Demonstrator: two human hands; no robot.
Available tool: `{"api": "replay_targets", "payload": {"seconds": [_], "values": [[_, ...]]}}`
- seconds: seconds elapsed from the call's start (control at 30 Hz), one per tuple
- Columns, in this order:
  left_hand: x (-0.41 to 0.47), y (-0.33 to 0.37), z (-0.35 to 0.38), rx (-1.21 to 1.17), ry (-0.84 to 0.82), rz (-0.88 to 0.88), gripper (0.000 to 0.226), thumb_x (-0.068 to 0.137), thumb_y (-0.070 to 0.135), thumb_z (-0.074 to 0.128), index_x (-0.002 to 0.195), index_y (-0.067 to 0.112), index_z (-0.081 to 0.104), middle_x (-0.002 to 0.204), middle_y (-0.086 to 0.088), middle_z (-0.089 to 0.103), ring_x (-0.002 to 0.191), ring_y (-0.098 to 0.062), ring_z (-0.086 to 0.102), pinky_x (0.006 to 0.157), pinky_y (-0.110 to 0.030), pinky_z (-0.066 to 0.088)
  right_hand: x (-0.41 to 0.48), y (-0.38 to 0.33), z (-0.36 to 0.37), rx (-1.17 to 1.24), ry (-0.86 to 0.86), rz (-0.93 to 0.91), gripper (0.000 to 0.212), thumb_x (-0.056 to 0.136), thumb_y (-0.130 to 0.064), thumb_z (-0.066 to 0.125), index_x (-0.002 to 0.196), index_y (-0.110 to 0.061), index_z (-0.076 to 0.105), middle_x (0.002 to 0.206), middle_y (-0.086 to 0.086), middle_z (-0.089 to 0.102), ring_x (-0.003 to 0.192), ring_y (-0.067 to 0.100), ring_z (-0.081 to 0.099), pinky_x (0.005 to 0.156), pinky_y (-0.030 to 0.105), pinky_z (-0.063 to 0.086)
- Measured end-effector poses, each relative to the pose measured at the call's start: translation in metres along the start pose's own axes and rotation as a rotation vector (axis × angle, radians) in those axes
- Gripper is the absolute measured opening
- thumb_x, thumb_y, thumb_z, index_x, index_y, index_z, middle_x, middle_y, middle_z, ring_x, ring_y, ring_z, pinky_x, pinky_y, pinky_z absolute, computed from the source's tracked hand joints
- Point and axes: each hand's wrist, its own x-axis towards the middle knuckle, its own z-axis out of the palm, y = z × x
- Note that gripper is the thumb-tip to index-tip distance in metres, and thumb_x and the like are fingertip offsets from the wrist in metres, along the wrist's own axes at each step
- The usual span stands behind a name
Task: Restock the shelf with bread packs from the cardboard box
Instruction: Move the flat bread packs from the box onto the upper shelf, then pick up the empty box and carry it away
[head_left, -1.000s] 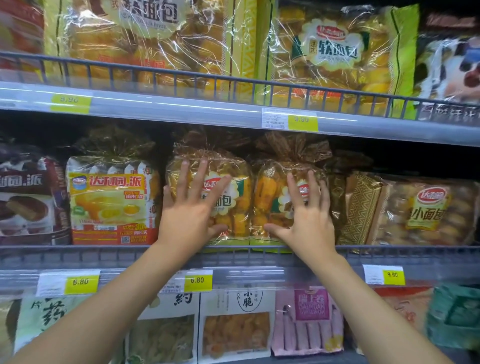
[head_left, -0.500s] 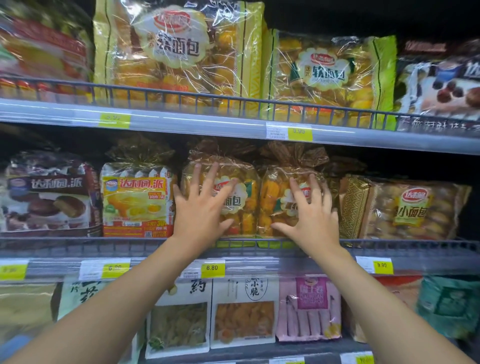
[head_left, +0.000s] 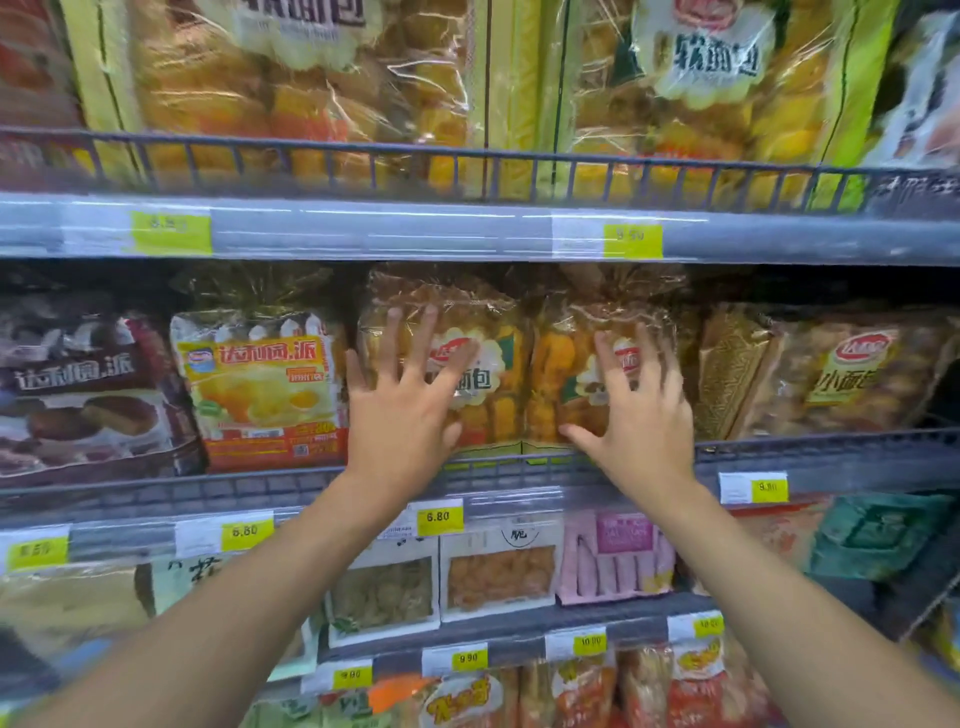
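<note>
**Task's things.** Two bread packs stand upright on the middle shelf (head_left: 519, 501), near frame centre, side by side and touching: the left bread pack (head_left: 493, 364) and the right bread pack (head_left: 563, 374). Both are seated behind the wire rail (head_left: 234, 483), with their twisted tops just under the shelf above. The cardboard box is not in view.

**Hands.** The left hand (head_left: 402, 421) is laid flat on the front of the left bread pack, fingers spread and straight; nothing is gripped. The right hand (head_left: 641, 426) is laid the same way on the right bread pack, fingers splayed and slightly bent, thumb out toward 9 o'clock. Nothing is clasped there either.

**Step in hand, as judged.** The two packs are being pressed back and squared on the shelf.

**How it is best done.**
- Pressure is best spread through the palms rather than the fingertips, since soft bread in thin film is likely to dent.
- The push is better applied low, near the rail, so that the tops are not tipped backward.
- Both packs should be moved evenly, so that their fronts are lined up and the labels are kept facing out.

**Neighbours.**
- At 9 o'clock of the left bread pack, a yellow pie pack (head_left: 260, 384) is set just beside it.
- At 3 o'clock of the right bread pack, a small-bread pack (head_left: 841, 374) is stacked close by.
- Sideways drift into either neighbour is to be avoided.
- At 6 o'clock, below the rail, a price tag (head_left: 439, 516) reading 6.80 is fixed.
- At 12 o'clock, large bread bags (head_left: 311, 88) are ranged on the shelf above, well clear of the hands.
</note>
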Motion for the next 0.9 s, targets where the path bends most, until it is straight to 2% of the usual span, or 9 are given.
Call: {"api": "replay_targets", "payload": {"seconds": [0.13,0.23,0.3,0.37,0.43,0.53,0.6,0.8,0.9], "values": [[0.004,0.001,-0.03,-0.017,-0.12,-0.011,0.081,0.084,0.057,0.068,0.155,0.041,0.031,0.171,-0.007,0.007,0.156,-0.038,0.002,0.11,-0.072,0.026,0.009,0.005,-0.035,-0.031,-0.179,-0.014,0.112,0.063,-0.074,0.076,0.157,-0.035,0.027,0.163,0.014,0.025,0.143,0.044,0.03,0.097,0.06,0.049],[0.005,0.002,-0.055,-0.054,-0.272,-0.029,0.076,0.088,0.054,0.064,0.154,0.041,0.029,0.17,-0.009,0.012,0.155,-0.041,0.009,0.107,-0.07,0.033,0.016,0.011,-0.067,-0.021,-0.397,-0.05,0.093,0.075,-0.07,0.07,0.152,-0.037,0.029,0.159,0.014,0.029,0.146,0.042,0.025,0.105,0.062,0.042],[0.009,0.003,-0.078,-0.107,-0.389,-0.04,0.074,0.089,0.051,0.063,0.153,0.04,0.029,0.167,-0.01,0.019,0.151,-0.042,0.021,0.107,-0.07,0.036,0.022,0.02,-0.092,0.033,-0.533,-0.08,0.081,0.084,-0.063,0.065,0.151,-0.037,0.026,0.161,0.011,0.023,0.15,0.038,0.016,0.11,0.062,0.037],[0.012,0.004,-0.102,-0.136,-0.472,-0.052,0.073,0.089,0.05,0.064,0.152,0.039,0.029,0.161,-0.011,0.03,0.142,-0.04,0.034,0.108,-0.069,0.035,0.024,0.029,-0.117,0.08,-0.652,-0.088,0.084,0.089,-0.06,0.062,0.155,-0.041,0.014,0.167,0.006,0.008,0.154,0.034,0.005,0.113,0.063,0.032],[0.016,0.005,-0.127,-0.156,-0.532,-0.031,0.075,0.09,0.05,0.063,0.155,0.037,0.027,0.159,-0.013,0.033,0.142,-0.04,0.033,0.112,-0.07,0.029,0.022,0.038,-0.144,0.095,-0.729,-0.099,0.091,0.091,-0.062,0.06,0.158,-0.046,-0.001,0.169,-0.001,-0.006,0.156,0.03,-0.003,0.114,0.064,0.03],[0.019,0.018,-0.161,-0.211,-0.637,0.038,0.082,0.095,0.052,0.058,0.16,0.041,0.009,0.171,-0.006,0.003,0.156,-0.035,0.005,0.121,-0.063,0.013,0.011,0.057,-0.189,0.088,-0.787,-0.103,0.093,0.093,-0.059,0.058,0.158,-0.045,-0.007,0.169,-0.005,-0.015,0.156,0.028,-0.004,0.109,0.061,0.039],[0.019,0.035,-0.185,-0.239,-0.657,0.1,0.084,0.095,0.052,0.06,0.16,0.042,0.009,0.17,-0.002,-0.012,0.157,-0.032,-0.007,0.122,-0.06,0.012,-0.001,0.073,-0.218,0.111,-0.776,-0.061,0.09,0.095,-0.057,0.056,0.159,-0.043,-0.005,0.17,-0.003,-0.011,0.156,0.029,0.0,0.107,0.058,0.043],[0.012,0.119,-0.241,-0.375,-0.656,0.294,0.081,0.094,0.05,0.061,0.161,0.04,0.016,0.171,-0.003,-0.008,0.157,-0.031,-0.006,0.122,-0.06,0.017,-0.063,0.135,-0.296,0.115,-0.707,0.188,0.097,0.086,-0.057,0.059,0.155,-0.048,-0.008,0.169,-0.003,0.002,0.154,0.027,0.011,0.108,0.063,0.04],[0.006,0.172,-0.254,-0.406,-0.646,0.421,0.084,0.087,0.052,0.067,0.159,0.036,0.027,0.171,-0.006,0.006,0.157,-0.035,0.009,0.12,-0.062,0.024,-0.102,0.17,-0.329,0.074,-0.725,0.336,0.097,0.085,-0.059,0.059,0.157,-0.046,-0.005,0.17,-0.003,-0.001,0.155,0.028,0.009,0.112,0.064,0.033]]}}
